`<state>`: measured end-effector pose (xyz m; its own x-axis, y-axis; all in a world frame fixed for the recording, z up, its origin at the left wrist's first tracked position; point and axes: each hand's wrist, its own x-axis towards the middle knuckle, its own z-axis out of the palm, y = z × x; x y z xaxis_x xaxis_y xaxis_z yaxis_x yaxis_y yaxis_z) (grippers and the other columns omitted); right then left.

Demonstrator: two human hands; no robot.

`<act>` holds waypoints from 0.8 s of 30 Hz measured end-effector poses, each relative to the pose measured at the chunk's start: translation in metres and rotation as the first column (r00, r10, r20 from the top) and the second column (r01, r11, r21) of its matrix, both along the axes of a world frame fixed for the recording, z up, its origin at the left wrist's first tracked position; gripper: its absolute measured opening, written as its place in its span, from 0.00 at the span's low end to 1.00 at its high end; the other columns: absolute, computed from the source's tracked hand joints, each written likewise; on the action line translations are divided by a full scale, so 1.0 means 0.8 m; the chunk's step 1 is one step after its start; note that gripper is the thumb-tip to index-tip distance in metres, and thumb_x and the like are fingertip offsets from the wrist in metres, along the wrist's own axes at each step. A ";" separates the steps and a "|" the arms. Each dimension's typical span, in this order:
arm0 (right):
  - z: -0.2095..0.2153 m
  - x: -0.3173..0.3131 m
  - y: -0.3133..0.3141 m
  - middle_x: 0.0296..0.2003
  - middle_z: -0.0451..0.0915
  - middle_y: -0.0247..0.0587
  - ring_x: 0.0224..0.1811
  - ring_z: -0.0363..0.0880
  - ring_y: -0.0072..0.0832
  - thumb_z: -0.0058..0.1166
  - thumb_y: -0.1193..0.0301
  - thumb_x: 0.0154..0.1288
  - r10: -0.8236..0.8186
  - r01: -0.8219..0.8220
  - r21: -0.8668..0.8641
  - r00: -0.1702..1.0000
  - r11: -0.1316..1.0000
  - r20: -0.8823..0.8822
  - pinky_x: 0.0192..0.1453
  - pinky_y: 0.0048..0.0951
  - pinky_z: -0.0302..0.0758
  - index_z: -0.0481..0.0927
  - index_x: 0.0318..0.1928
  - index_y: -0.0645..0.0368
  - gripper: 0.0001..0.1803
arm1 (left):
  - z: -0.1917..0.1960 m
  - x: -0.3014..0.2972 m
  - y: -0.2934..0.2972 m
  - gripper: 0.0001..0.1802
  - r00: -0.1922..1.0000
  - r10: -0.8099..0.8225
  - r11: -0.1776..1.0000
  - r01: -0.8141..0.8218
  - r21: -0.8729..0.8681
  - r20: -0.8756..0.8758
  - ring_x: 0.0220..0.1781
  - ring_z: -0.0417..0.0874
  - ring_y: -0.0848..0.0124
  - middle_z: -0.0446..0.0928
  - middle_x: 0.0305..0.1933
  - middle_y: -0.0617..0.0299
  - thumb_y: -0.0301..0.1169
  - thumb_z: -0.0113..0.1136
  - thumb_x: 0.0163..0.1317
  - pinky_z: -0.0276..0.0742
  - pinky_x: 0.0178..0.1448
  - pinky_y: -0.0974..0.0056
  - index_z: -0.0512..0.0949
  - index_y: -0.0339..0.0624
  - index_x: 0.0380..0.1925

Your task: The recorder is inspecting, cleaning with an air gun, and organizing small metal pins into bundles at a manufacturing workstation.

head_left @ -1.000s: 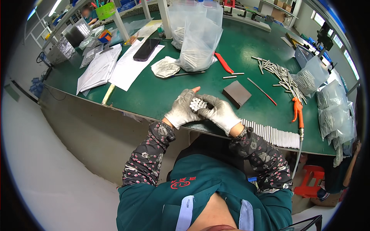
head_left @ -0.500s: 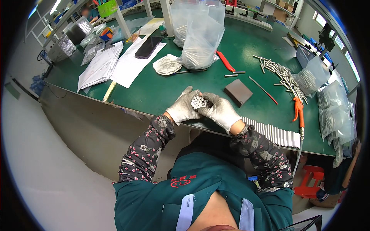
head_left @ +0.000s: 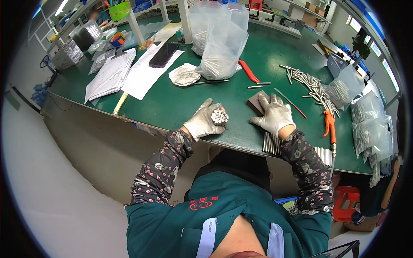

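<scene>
My left hand (head_left: 201, 122), in a whitish work glove, is closed round a bundle of short metal pins (head_left: 220, 116), their round ends facing up. The bundle sits above the table's front edge. To its right, my gloved right hand (head_left: 275, 117) lies with fingers spread over a dark grey-brown block (head_left: 254, 103), the fingertips on its top. Part of the block is hidden under the fingers. Along the front edge runs a row of metal pins (head_left: 271, 143), partly covered by my right forearm.
Loose pins (head_left: 313, 88) lie heaped at the right, by clear bags of pins (head_left: 340, 91). Near them are an orange air gun (head_left: 329, 124) with its hose and a thin red-ended rod (head_left: 291, 103). Red-handled pliers (head_left: 248, 71), a phone (head_left: 164, 55) and papers (head_left: 112, 74) lie farther back.
My right hand has left the bundle and moved right onto the block. My left hand keeps the bundle in nearly the same place.
</scene>
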<state>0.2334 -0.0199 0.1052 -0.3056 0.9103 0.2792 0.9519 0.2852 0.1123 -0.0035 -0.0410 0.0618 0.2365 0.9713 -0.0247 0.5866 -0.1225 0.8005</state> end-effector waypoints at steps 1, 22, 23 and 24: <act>0.000 -0.001 0.001 0.49 0.72 0.51 0.50 0.72 0.44 0.58 0.55 0.49 -0.004 0.002 -0.127 1.000 0.992 -0.018 0.51 0.39 0.68 0.68 0.58 0.50 0.35 | 0.000 0.000 0.000 0.49 1.000 0.003 1.000 -0.003 -0.007 -0.010 0.69 0.53 0.53 0.48 0.68 0.38 0.35 0.75 0.33 0.54 0.68 0.61 0.63 0.32 0.58; 0.050 -0.060 -0.015 0.40 0.74 0.55 0.41 0.73 0.46 0.56 0.65 0.45 0.501 -0.484 0.135 0.808 0.865 -0.311 0.45 0.42 0.69 0.81 0.40 0.51 0.17 | -0.010 -0.003 0.006 0.26 0.984 -0.170 0.968 0.158 0.197 0.047 0.51 0.74 0.69 0.78 0.37 0.63 0.41 0.67 0.40 0.41 0.72 0.58 0.75 0.46 0.42; 0.048 -0.065 -0.027 0.40 0.74 0.55 0.41 0.73 0.47 0.56 0.65 0.45 0.617 -0.630 0.088 0.707 0.771 -0.345 0.46 0.42 0.69 0.81 0.39 0.51 0.17 | -0.008 -0.004 0.004 0.27 0.959 -0.215 0.962 0.176 0.207 0.182 0.51 0.74 0.70 0.79 0.37 0.63 0.41 0.67 0.39 0.40 0.72 0.58 0.75 0.47 0.42; 0.035 -0.066 -0.027 0.40 0.74 0.55 0.43 0.73 0.47 0.56 0.65 0.45 0.569 -0.575 0.096 0.744 0.812 -0.351 0.48 0.41 0.69 0.81 0.41 0.50 0.18 | 0.008 -0.001 0.003 0.41 0.939 -0.120 0.968 0.182 -0.170 0.322 0.66 0.58 0.53 0.62 0.61 0.50 0.37 0.74 0.33 0.58 0.66 0.58 0.68 0.41 0.53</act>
